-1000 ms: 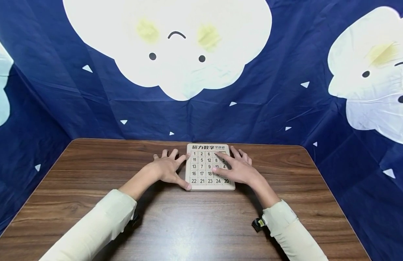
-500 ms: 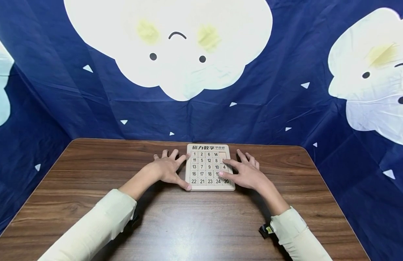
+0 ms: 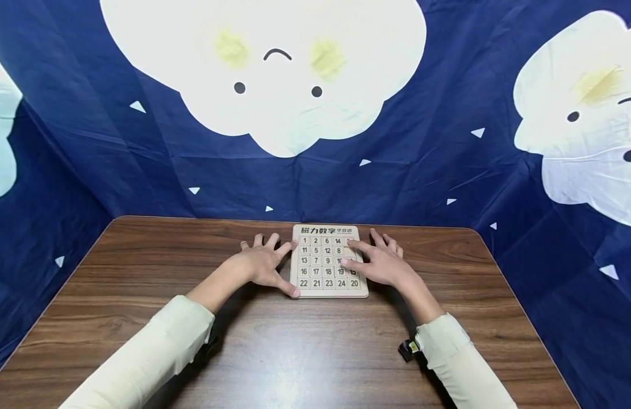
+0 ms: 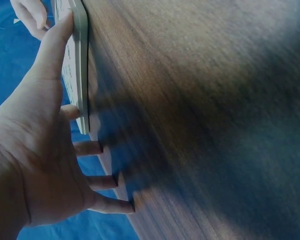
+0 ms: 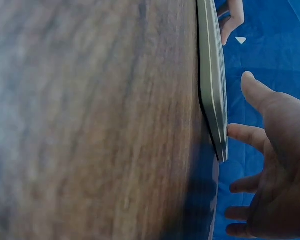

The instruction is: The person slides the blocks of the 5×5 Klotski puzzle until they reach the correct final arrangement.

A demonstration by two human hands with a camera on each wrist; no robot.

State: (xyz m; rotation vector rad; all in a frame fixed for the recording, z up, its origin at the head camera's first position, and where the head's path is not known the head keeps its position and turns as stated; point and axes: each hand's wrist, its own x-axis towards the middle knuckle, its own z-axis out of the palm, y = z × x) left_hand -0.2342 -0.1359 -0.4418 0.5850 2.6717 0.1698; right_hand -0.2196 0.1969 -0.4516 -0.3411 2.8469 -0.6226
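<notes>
A flat wooden number slide puzzle (image 3: 327,291) lies at the table's far side, with rows of numbered tiles under a printed heading. My left hand (image 3: 261,266) is spread beside it. Its thumb rests on the puzzle's near left corner and its index finger touches the left edge; the left wrist view shows the other fingertips on the table. My right hand (image 3: 381,266) reaches over from the right, fingers extended. Its index fingertip touches the top right tile (image 3: 349,241), partly covering it. In the right wrist view, the thumb (image 5: 255,90) is raised off the puzzle.
The puzzle lies on a brown wood-grain table (image 3: 284,346), close to its back edge. Behind and around hangs a dark blue cloth (image 3: 233,182) with white clouds and small triangles. A small black device (image 3: 408,349) is at the right wrist.
My right hand first drew back toward me and to the right, uncovering a gap at the top right. Then its index finger slid a tile up into that corner. The left hand stayed still.
</notes>
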